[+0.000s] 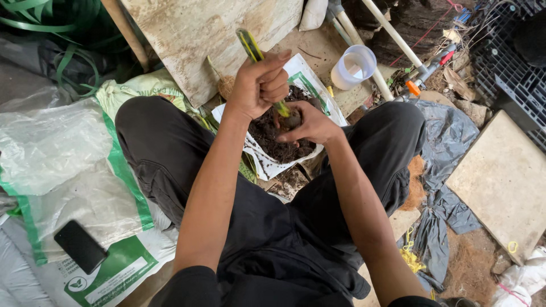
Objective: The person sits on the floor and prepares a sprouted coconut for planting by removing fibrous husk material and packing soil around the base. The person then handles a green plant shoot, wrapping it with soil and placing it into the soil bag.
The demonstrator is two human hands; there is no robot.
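My left hand [259,85] is closed round a long green and yellow striped leaf [249,45] that stands upright from its base. My right hand [310,124] cups a dark clump of soil and root [291,120] at the bottom of that leaf. Both hands hover over an open white and green sack [307,85] filled with dark potting soil [278,145]. The sack lies on the ground between my knees, which are in dark trousers.
A translucent plastic cup [354,67] stands beyond the sack near white pipes [392,37]. A black phone [79,245] lies on plastic sacks [68,170] at the left. A wooden board [205,34] leans behind; a flat slab [503,182] and black crate [512,62] are at the right.
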